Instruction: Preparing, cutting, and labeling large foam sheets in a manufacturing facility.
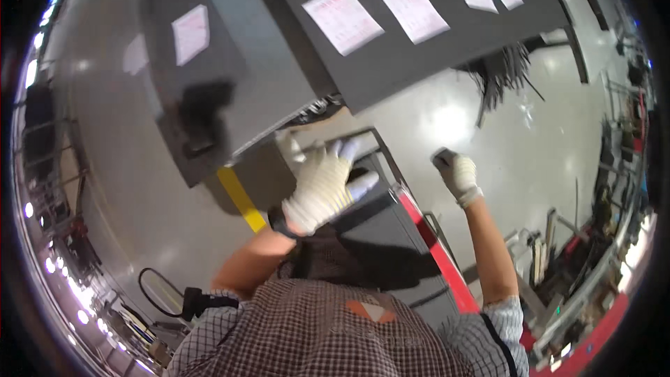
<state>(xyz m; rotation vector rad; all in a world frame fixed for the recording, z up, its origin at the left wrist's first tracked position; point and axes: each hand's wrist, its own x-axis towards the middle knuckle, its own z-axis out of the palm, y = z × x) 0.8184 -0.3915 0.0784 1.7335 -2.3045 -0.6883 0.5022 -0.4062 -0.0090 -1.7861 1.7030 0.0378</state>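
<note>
My left hand (319, 185), in a cream knit glove with pale grey-lilac fingertips, is open with its fingers spread. It hovers over the near end of a dark grey cart (380, 227) with a red edge strip (438, 251); whether it touches anything is not clear. My right hand (459, 176), in the same kind of glove, reaches forward to the right of the cart. Its fingers are closed, and something dark shows at their tips, too small to make out. Beyond my hands lie large dark grey panels (419, 63) bearing several printed paper sheets (342, 19).
A bundle of thin dark strips (504, 73) hangs at the right panel's near edge. Another grey panel (258, 91) with a sheet stands at left. Yellow tape (241, 199) marks the floor. Racks and metal parts (551, 244) stand at the right.
</note>
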